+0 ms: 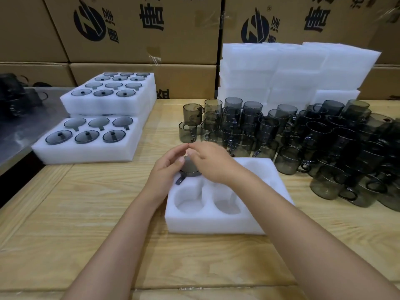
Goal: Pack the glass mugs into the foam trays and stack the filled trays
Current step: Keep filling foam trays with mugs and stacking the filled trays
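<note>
Left hand (170,169) curls round a dark glass mug (190,173). Right hand (208,161) lies over the mug's top, fingers bent; can't tell if it grips. Mug sits in far-left pocket of foam tray (216,226) on wooden counter (86,213), handle poking out left. Loose mugs (303,139) crowd counter's right side. Filled trays (86,153) stacked at far left. Spare foam (281,68) piled behind loose mugs.

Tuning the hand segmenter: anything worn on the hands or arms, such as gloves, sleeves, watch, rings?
Nothing worn. Left hand and right hand are bare: no gloves, rings, watch or bracelet. Left forearm and right forearm show no sleeve down to the picture's bottom edge.
</note>
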The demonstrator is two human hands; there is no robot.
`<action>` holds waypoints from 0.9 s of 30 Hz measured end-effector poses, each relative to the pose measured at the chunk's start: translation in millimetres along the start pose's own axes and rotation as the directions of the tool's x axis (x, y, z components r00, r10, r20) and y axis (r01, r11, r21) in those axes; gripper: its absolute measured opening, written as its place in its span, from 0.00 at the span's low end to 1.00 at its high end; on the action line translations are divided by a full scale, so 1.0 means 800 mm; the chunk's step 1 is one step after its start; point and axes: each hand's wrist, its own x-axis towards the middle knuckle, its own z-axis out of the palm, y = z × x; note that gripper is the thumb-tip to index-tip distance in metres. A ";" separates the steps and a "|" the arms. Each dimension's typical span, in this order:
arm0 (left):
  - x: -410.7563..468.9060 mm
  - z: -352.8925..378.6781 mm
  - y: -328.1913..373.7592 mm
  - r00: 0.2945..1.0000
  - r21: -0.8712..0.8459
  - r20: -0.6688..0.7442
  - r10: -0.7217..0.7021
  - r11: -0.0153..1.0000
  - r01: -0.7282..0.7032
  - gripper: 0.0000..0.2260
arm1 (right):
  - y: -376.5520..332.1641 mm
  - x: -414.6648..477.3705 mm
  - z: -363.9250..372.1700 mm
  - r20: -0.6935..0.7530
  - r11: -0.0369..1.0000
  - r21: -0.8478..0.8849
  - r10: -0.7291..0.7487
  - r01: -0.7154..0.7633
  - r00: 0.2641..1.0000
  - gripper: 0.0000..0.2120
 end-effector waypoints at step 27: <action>-0.006 -0.016 0.006 0.992 -0.151 0.016 -0.124 0.981 0.125 0.39 | 0.039 0.036 -0.026 -0.522 0.978 0.055 0.202 -0.203 0.829 0.16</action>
